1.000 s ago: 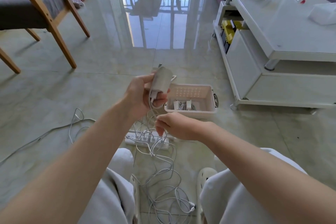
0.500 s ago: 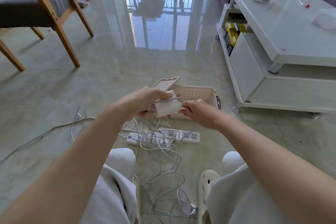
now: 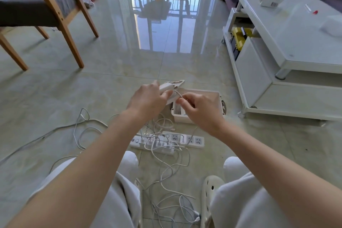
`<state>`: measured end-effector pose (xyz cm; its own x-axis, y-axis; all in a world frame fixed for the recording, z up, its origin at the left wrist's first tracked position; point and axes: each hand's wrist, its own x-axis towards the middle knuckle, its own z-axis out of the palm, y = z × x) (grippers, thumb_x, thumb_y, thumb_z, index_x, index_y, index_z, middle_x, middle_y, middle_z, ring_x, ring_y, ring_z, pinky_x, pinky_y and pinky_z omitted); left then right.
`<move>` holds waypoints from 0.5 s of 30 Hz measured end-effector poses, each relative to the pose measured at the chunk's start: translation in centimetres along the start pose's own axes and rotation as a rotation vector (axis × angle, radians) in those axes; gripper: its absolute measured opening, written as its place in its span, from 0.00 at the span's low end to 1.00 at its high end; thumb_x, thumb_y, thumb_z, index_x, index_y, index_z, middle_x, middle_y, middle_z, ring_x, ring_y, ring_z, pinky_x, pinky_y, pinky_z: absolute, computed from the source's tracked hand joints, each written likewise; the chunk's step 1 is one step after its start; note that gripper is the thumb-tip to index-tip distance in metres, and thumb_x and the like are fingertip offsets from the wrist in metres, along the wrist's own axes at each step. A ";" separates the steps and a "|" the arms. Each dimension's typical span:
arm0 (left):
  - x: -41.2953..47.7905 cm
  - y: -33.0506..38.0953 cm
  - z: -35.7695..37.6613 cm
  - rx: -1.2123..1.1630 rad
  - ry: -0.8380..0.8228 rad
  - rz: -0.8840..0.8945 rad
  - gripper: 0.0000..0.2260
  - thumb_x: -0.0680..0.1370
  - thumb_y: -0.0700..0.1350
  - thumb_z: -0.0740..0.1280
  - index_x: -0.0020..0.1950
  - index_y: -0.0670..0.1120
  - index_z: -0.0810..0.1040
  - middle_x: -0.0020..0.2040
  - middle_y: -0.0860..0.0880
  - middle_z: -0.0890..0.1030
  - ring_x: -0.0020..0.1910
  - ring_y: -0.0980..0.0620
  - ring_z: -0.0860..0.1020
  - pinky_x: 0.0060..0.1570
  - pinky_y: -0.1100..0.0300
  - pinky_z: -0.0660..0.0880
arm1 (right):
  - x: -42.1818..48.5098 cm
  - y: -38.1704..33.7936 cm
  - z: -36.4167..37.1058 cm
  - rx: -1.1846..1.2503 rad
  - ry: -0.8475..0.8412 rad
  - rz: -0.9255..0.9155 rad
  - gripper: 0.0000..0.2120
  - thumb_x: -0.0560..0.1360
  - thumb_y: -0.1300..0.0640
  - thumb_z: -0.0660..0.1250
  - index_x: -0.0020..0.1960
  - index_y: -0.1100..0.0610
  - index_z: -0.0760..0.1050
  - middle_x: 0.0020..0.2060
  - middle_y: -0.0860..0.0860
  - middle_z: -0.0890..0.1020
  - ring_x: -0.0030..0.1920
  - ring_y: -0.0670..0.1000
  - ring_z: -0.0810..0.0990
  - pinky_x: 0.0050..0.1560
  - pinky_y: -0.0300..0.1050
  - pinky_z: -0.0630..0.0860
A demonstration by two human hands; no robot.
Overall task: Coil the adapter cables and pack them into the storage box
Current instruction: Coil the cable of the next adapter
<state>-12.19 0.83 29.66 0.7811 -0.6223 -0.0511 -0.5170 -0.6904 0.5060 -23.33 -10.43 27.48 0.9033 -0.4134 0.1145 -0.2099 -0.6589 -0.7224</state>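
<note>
The left hand (image 3: 148, 100) grips a white adapter (image 3: 166, 87) in the air above the floor (image 3: 111, 89), with the fingers wrapped round its body and the metal prongs pointing away towards the storage box. The right hand (image 3: 202, 110) is close beside it. Its fingers are curled and its fingertips pinch the thin white cable (image 3: 178, 93), which arches out of the adapter. The two hands nearly meet over the near left corner of the storage box (image 3: 205, 91).

This white, open-topped box sits on the floor just in front of the lower front corner of the white coffee table (image 3: 296, 42). A few white pieces lie inside, against its near wall. They are probably adapters already packed, though the right hand hides most of them. A flat pale piece behind the adapter may be the box lid; I cannot tell.

Nearer the person, two white power strips (image 3: 191, 139) lie side by side on the floor, and the left one has several plugs in it. Loose white cables (image 3: 172, 181) spill from them in a tangle that runs down between the person's knees and past a white perforated shoe (image 3: 211, 187). Another cable trails off to the left across the tiles. A wooden chair (image 3: 61, 18) with a grey seat stands at the far left.
</note>
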 end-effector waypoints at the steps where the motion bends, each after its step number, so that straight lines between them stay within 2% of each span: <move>1: 0.0 0.1 0.2 0.003 0.025 0.008 0.12 0.79 0.54 0.60 0.50 0.45 0.70 0.46 0.42 0.80 0.43 0.42 0.79 0.42 0.54 0.73 | -0.2 -0.3 0.1 0.059 -0.035 0.019 0.12 0.79 0.55 0.60 0.48 0.62 0.77 0.27 0.47 0.74 0.27 0.44 0.69 0.30 0.33 0.66; 4: 0.4 0.3 0.8 -0.009 0.088 0.001 0.11 0.80 0.49 0.60 0.55 0.41 0.68 0.51 0.39 0.77 0.49 0.39 0.76 0.43 0.55 0.68 | -1.1 -1.2 0.3 0.239 -0.132 0.053 0.09 0.80 0.56 0.58 0.48 0.58 0.75 0.30 0.49 0.78 0.30 0.47 0.76 0.36 0.42 0.76; 5: 0.6 0.3 1.0 -0.033 0.099 -0.007 0.12 0.80 0.48 0.59 0.57 0.40 0.68 0.52 0.39 0.77 0.50 0.38 0.76 0.43 0.54 0.67 | -1.4 -1.5 0.5 0.249 -0.164 0.050 0.08 0.80 0.56 0.57 0.47 0.55 0.74 0.31 0.49 0.79 0.32 0.51 0.78 0.37 0.46 0.76; 7: 0.9 0.4 1.4 -0.148 0.102 -0.022 0.11 0.81 0.47 0.59 0.56 0.40 0.66 0.52 0.39 0.77 0.48 0.37 0.77 0.43 0.52 0.70 | -2.0 -1.8 1.0 0.240 -0.235 0.043 0.08 0.81 0.56 0.55 0.47 0.52 0.72 0.34 0.47 0.80 0.32 0.54 0.75 0.33 0.46 0.73; 9: 1.2 0.8 1.6 -0.353 0.091 -0.048 0.12 0.81 0.49 0.59 0.53 0.41 0.64 0.50 0.40 0.77 0.43 0.40 0.79 0.41 0.50 0.75 | -2.2 -1.8 1.7 0.209 -0.289 0.011 0.08 0.81 0.57 0.53 0.50 0.52 0.70 0.38 0.46 0.81 0.32 0.53 0.75 0.31 0.40 0.71; 10: 1.2 1.1 1.7 -0.477 0.069 -0.075 0.13 0.81 0.51 0.59 0.52 0.41 0.63 0.49 0.41 0.77 0.40 0.42 0.80 0.38 0.50 0.76 | -2.3 -1.7 1.9 0.183 -0.305 -0.015 0.08 0.82 0.57 0.52 0.50 0.52 0.70 0.38 0.45 0.81 0.36 0.54 0.77 0.36 0.39 0.72; 12: 1.1 1.7 1.8 -0.767 -0.005 -0.153 0.15 0.81 0.54 0.59 0.53 0.42 0.63 0.48 0.41 0.76 0.32 0.46 0.80 0.32 0.53 0.78 | -2.5 -1.4 2.3 0.171 -0.357 -0.042 0.09 0.82 0.58 0.51 0.50 0.52 0.70 0.39 0.45 0.80 0.45 0.54 0.79 0.48 0.43 0.75; 15: 1.0 2.6 1.6 -1.186 -0.153 -0.266 0.17 0.82 0.54 0.57 0.53 0.38 0.68 0.45 0.39 0.76 0.26 0.47 0.80 0.30 0.55 0.80 | -2.6 -1.0 3.0 0.174 -0.442 -0.042 0.11 0.82 0.60 0.50 0.48 0.52 0.70 0.39 0.45 0.79 0.47 0.51 0.79 0.54 0.49 0.75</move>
<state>-13.36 -2.15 29.59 0.7232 -0.6051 -0.3329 0.3544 -0.0887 0.9309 -24.38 -6.82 25.86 0.9902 -0.0564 -0.1280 -0.1381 -0.5383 -0.8313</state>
